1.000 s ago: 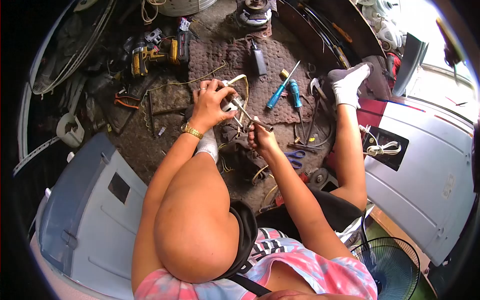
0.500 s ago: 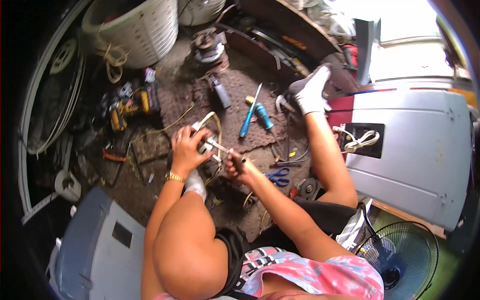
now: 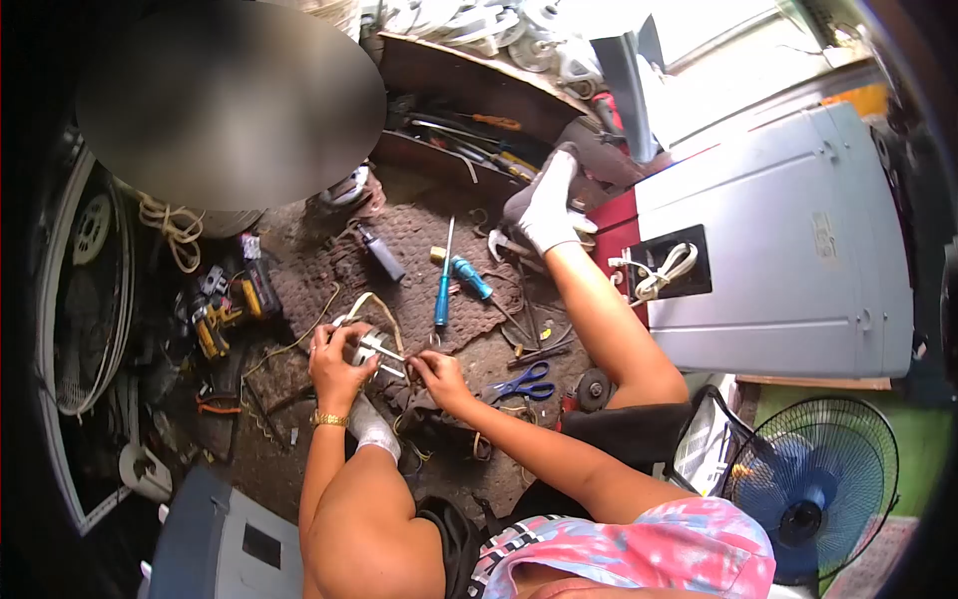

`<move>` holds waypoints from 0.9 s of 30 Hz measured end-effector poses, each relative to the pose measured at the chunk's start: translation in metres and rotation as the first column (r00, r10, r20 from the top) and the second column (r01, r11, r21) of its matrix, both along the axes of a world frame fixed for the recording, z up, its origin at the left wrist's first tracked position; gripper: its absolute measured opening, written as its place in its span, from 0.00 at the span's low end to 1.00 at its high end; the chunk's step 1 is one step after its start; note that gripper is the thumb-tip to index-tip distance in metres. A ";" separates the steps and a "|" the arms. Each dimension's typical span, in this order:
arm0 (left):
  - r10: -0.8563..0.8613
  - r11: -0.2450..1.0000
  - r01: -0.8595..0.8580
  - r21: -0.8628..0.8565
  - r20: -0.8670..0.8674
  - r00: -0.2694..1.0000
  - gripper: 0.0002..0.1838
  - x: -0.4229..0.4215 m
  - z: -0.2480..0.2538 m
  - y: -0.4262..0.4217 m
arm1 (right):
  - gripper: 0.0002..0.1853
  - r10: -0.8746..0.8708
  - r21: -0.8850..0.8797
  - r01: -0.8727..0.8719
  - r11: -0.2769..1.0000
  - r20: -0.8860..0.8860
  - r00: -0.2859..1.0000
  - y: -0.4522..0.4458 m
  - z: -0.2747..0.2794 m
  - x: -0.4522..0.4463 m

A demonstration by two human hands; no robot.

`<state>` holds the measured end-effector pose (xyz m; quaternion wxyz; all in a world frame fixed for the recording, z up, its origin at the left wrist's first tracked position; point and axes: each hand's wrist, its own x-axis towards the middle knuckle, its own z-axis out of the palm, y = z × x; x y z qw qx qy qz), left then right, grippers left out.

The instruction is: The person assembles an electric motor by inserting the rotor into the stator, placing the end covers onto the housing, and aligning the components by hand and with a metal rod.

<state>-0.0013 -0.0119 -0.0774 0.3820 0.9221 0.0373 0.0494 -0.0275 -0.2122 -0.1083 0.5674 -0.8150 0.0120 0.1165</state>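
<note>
My left hand (image 3: 342, 361), with a gold bracelet at the wrist, is wrapped around a round metal part that looks like a small motor (image 3: 371, 349). A pale cable (image 3: 384, 307) loops up from behind it. My right hand (image 3: 441, 381) is closed on a tool with a slim metal shank (image 3: 387, 351), whose tip lies against the metal part. The fingers hide most of its handle, so its exact kind is unclear. Beyond the hands, a blue screwdriver (image 3: 442, 299) and a second blue-handled tool (image 3: 471, 278) lie on a ragged mat (image 3: 409, 235).
Blue scissors (image 3: 529, 382) and a hammer (image 3: 509, 245) lie on the floor. Yellow-black power drills (image 3: 215, 324) are at left. A grey-white appliance casing (image 3: 768, 240) and a fan (image 3: 803, 509) stand at right. A wooden box (image 3: 479, 100) holds tools. A blurred oval hides the upper left.
The view has shifted, so the floor tools appear further left and lower. My right hand has turned, and the tool's dark handle shows less. Both hands keep their hold.
</note>
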 end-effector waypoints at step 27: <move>0.224 0.961 -0.221 -0.168 0.001 0.974 0.12 0.017 -0.020 0.005 | 0.35 0.153 -0.163 -0.092 0.982 0.410 0.899 0.037 -0.005 0.060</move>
